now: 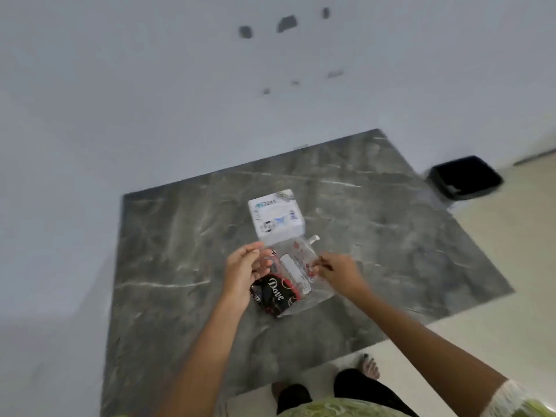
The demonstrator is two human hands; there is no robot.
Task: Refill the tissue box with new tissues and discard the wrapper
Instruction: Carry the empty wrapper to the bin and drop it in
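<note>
Fingers (255, 254) of both hands on wrapper (293, 275), lengthwise toward tissue box (275, 216).

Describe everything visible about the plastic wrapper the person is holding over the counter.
The wrapper is thin, mostly clear plastic printed with red marks and a white panel; its near-left end is black with white "Dove" lettering. It looks crumpled and slack. It hangs just above the dark marble counter, in front of the white tissue box. The left hand pinches its left edge, the right hand its right edge.
</note>
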